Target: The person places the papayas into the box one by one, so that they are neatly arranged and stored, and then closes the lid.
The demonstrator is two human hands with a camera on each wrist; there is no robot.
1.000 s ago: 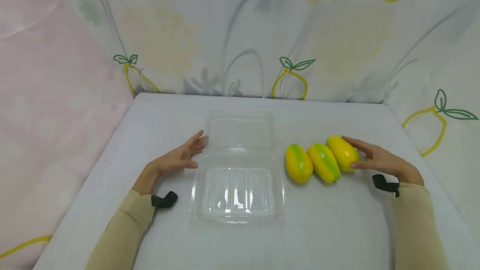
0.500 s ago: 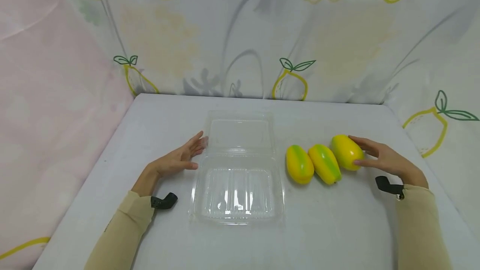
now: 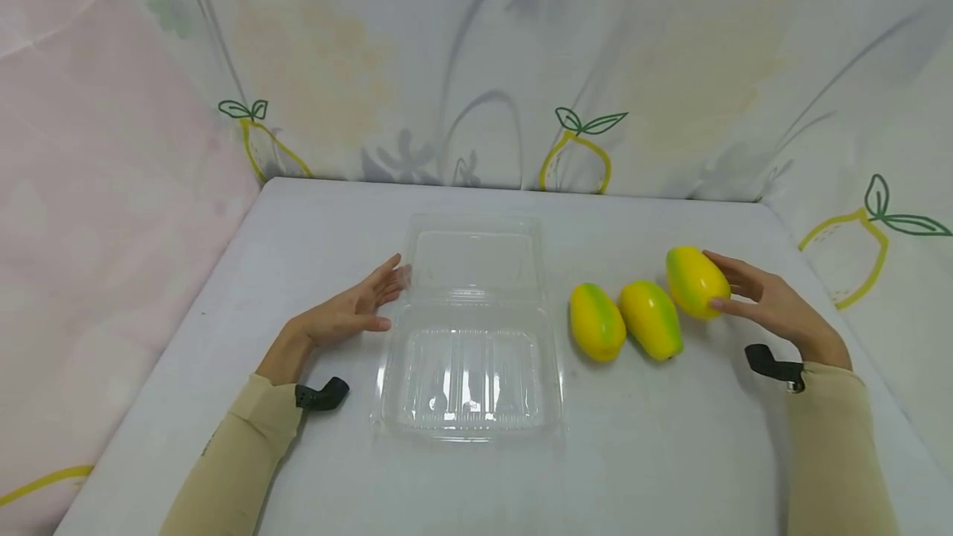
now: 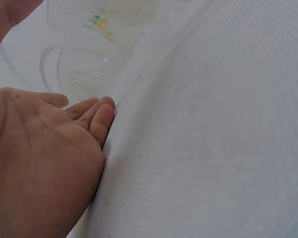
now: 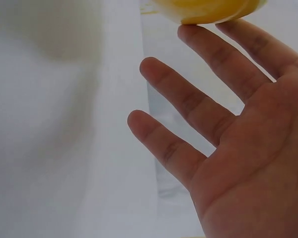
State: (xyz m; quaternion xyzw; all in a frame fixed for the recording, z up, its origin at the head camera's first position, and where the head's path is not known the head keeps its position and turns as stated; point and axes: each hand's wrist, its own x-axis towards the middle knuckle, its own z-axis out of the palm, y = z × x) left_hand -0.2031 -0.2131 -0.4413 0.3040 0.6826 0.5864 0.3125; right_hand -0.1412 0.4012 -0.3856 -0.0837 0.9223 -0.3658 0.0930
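Observation:
In the head view my right hand (image 3: 778,304) pinches a yellow papaya with a green streak (image 3: 697,282) between thumb and fingertips. The right wrist view shows this papaya (image 5: 208,9) at the top edge, lifted off the table, with two fingertips against it; the thumb is hidden there. Two similar papayas, one on the left (image 3: 597,323) and one in the middle (image 3: 651,319), lie side by side on the table. My left hand (image 3: 346,313) rests on its side with fingers extended, its fingertips at the edge of a clear plastic clamshell box (image 3: 471,428), which lies unfolded.
The box's flat lid (image 3: 476,259) lies toward the back, hinged to the ribbed base. A white table (image 3: 655,470) carries everything. Behind it hangs a lemon-print cloth (image 3: 447,48), and a pinkish cloth (image 3: 112,189) stands at the left.
My right hand has moved right and upward, raising the rightmost papaya away from the others. The middle papaya has rolled slightly. The left hand stays at the box; the head view has shifted a little.

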